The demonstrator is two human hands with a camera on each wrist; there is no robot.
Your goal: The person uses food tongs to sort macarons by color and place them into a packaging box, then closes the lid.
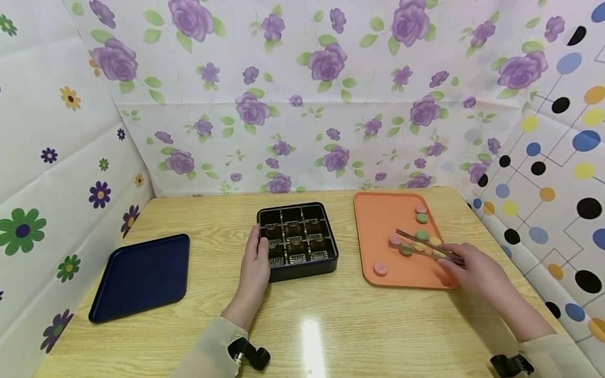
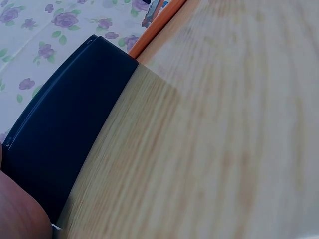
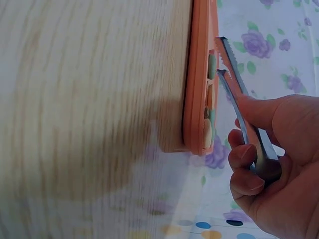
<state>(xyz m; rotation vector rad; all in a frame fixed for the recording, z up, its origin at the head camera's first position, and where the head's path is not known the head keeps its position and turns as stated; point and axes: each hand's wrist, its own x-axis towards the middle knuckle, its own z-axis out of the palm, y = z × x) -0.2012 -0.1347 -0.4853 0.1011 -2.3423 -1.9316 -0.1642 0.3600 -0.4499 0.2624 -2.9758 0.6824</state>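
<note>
Orange tray (image 1: 380, 218): discs (image 1: 421, 218) near its right edge seem light, fragile; pinch sides. Right hand (image 1: 478, 266) grips tongs (image 3: 253, 137); left hand (image 1: 256, 266), uncurled, touches box (image 1: 304, 270).

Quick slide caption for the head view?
Left hand rests against a black nine-compartment box; right hand holds tongs over small round pieces on an orange tray.

Floral wall (image 1: 293, 152), pale wooden table (image 1: 373, 331)
</note>
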